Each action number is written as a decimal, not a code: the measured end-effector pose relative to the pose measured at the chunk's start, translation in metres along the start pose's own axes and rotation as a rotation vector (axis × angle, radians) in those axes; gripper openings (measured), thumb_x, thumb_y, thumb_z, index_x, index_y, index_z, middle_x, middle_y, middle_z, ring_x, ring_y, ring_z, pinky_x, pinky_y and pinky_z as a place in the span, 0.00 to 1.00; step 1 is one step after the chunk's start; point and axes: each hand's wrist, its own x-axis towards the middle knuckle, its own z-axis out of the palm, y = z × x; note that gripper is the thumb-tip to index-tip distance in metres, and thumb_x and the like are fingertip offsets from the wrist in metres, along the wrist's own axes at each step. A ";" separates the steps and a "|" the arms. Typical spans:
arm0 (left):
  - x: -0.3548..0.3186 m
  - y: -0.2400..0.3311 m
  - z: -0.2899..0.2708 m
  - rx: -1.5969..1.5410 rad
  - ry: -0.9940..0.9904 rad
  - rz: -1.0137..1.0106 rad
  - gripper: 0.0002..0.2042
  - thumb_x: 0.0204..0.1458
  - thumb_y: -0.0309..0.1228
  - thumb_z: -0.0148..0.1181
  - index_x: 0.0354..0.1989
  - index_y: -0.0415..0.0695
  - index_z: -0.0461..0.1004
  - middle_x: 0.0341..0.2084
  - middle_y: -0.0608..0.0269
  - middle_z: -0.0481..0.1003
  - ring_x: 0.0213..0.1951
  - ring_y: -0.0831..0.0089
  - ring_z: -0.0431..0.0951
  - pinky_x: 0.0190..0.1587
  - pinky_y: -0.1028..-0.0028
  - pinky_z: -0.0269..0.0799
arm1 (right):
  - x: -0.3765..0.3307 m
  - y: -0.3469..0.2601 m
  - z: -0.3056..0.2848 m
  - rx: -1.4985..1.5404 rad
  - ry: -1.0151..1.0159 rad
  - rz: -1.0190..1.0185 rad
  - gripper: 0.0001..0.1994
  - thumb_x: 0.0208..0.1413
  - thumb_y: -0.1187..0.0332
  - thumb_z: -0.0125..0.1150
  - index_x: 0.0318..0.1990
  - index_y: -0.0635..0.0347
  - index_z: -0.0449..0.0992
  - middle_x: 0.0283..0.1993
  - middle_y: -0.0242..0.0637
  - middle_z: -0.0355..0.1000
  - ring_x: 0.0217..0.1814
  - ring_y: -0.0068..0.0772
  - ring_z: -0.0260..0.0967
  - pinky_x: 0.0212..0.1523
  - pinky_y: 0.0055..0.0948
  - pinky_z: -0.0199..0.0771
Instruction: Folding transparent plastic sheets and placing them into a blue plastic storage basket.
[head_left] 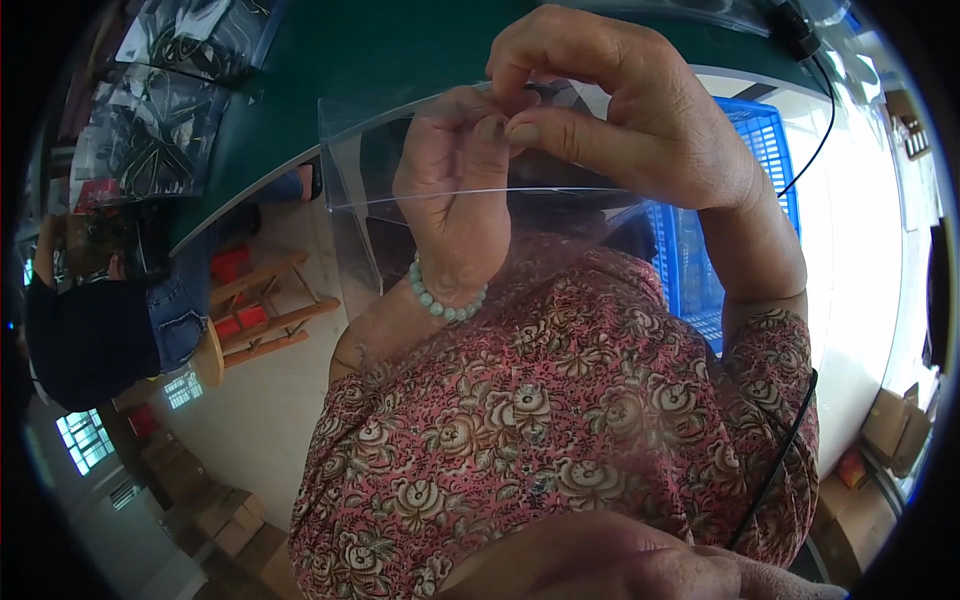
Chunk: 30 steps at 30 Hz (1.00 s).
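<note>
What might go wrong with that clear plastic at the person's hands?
The clear plastic looks thin, so the left hand and right hand, with fingertips so close together, might crease it. The beaded bracelet may rub or catch on it. The black cable at upper right could perhaps snag the right forearm.

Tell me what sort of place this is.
Probably a small packing or assembly workshop: filled clear bags lie on a green table, a blue crate stands nearby, and cardboard boxes show in the background.
</note>
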 end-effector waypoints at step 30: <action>0.004 -0.039 0.022 -0.260 -0.840 -0.954 0.20 0.68 0.34 0.47 0.62 0.31 0.64 0.58 0.45 0.71 0.60 0.56 0.72 0.64 0.59 0.66 | -0.246 -0.135 -0.039 0.310 0.801 1.270 0.30 0.60 0.57 0.64 0.66 0.64 0.66 0.61 0.43 0.72 0.62 0.38 0.71 0.63 0.38 0.70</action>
